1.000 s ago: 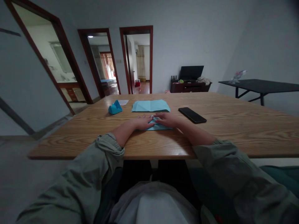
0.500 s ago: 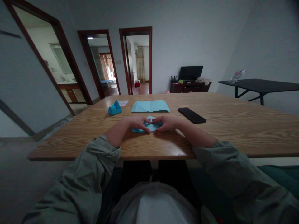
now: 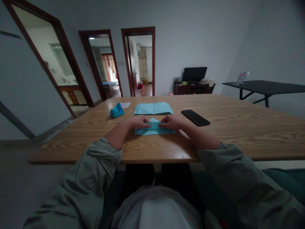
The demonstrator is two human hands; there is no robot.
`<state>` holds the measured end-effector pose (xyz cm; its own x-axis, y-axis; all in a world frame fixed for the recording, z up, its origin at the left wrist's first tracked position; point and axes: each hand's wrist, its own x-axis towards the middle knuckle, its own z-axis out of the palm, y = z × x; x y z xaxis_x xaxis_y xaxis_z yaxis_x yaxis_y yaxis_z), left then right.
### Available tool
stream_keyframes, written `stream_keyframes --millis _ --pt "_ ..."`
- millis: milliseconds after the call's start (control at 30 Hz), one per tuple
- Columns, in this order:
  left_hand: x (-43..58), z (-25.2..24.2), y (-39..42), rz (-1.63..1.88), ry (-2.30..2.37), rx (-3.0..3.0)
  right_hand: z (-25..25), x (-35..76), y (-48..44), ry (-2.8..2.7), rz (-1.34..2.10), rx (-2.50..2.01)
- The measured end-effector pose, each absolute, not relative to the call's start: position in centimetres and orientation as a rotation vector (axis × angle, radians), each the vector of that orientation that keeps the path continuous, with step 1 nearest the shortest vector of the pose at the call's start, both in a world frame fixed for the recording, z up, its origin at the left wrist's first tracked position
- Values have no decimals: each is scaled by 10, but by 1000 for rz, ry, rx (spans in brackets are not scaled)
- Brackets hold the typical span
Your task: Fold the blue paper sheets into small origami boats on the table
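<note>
Head view: at the near middle of the brown wood-grain table (image 3: 238, 133), a light-blue folded paper sheet (image 3: 154, 125) is pinched by the left hand (image 3: 140, 121) and right hand (image 3: 172, 122). Its far peak and crosswise band appear folded; its near strip is left flat.

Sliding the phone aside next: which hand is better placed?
Likely the right hand: it is nearer the phone, while the left hand sits farther off. Both hands touch the folded blue paper, so neither is free.
</note>
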<state>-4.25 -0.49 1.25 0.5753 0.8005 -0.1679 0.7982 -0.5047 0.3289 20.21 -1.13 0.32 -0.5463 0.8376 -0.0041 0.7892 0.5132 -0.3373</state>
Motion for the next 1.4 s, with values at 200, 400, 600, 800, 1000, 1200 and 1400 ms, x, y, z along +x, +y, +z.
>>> stream_keyframes --millis 200,400,600,800,1000,1200,1400 --pt "-46 2 7 230 1212 2437 -10 208 4 -2463 356 -1324" --pt "-44 -3 8 228 1320 2446 -19 210 9 -2404 317 -1342" --pt "-36 -1 0 205 1366 2489 -17 204 5 -2506 179 -1330" --pt "-33 -6 5 285 1470 2367 -21 202 4 -2411 323 -1328" --pt "-38 -8 10 444 1388 2380 -20 206 7 -2339 461 -1350" --pt "-50 0 12 629 1286 2378 -13 211 10 -2219 306 -1328" --pt "-55 7 11 961 1457 2550 2 215 4 -2087 -106 -1236"
